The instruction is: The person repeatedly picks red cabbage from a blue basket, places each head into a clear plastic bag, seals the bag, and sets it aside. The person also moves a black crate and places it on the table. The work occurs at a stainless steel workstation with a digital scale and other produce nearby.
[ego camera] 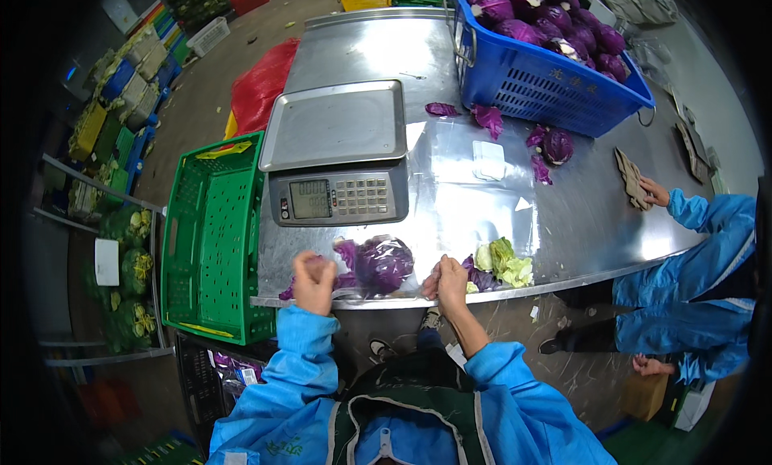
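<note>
A red cabbage (384,266) under clear plastic film lies near the front edge of the steel table, between my two hands. My left hand (315,279) is to its left with curled fingers, above purple leaf scraps (345,252). On the other side my right hand (447,281) is bent at the film's edge; whether either hand pinches the film cannot be told. Behind the cabbage stands a digital scale (338,194) with a bare metal pan (335,124). Clear plastic bags (476,206) lie flat to the right of the scale. Green and purple leaves (506,263) are right of my right hand.
An empty green crate (220,242) stands left of the table. At the back right a blue crate (512,79) holds several red cabbages; a small red cabbage (557,146) lies before it. A co-worker's hand (654,192) touches a brown glove (631,178) at the right.
</note>
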Available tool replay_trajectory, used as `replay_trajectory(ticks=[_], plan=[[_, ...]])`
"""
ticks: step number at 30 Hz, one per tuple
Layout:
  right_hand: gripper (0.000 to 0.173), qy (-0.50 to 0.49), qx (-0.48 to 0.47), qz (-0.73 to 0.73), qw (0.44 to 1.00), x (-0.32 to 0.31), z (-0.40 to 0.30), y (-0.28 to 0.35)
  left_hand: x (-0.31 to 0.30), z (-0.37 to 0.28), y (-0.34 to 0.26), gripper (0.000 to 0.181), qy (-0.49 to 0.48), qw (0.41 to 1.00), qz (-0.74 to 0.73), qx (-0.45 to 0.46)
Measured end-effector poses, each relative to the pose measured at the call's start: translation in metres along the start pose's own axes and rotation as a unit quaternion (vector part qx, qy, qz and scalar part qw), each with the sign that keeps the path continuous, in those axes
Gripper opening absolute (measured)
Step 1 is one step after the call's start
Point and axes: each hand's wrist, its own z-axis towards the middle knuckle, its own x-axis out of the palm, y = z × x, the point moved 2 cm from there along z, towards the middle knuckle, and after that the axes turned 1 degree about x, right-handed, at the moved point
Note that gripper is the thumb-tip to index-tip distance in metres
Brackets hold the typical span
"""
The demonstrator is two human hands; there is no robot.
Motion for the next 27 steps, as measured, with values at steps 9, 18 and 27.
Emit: replay_trajectory(ticks=[9, 18, 27], plan=[[0.017, 0.018, -0.021, -0.025, 0.999, -0.015, 0.017, -0.002, 0.088, 0.018, -0.040, 0.021, 0.185, 0.908, 0.211, 0.311], [0.037, 0.288, -0.348, -0.154, 0.879, 0.065, 0.051, 0.015, 0.098, 0.037, -0.019, 0.020, 0.182, 0.955, 0.132, 0.192], [0.046, 0.247, -0.195, -0.104, 0.944, 0.070, 0.070, -0.002, 0.093, 0.038, 0.082, 0.040, 0.065, 0.949, -0.286, -0.112]])
